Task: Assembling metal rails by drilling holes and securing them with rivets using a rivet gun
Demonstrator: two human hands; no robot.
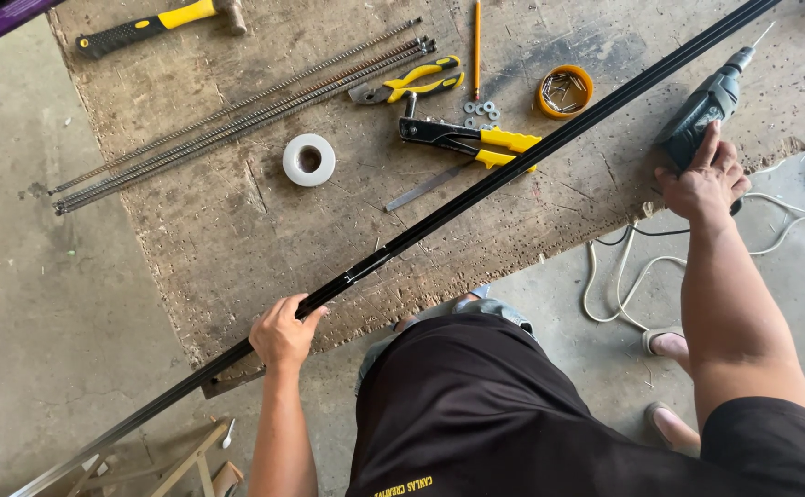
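A person stood over a worn, scarred wooden workbench (237, 239), the left hand (283, 333) clamped around a long black metal rail (476, 189) that ran diagonally across the board and past its near edge. The right hand (704, 184) was closed on the grip of a dark green electric drill (706, 106) lying on the bench just beside the rail, its white cord (623, 276) trailing to the concrete floor. Yellow-handled riveting pliers (467, 140), a white tape roll (308, 159) and threaded rods (237, 115) lay behind. Holding the rail flat and firm seemed the key to clean drilling.
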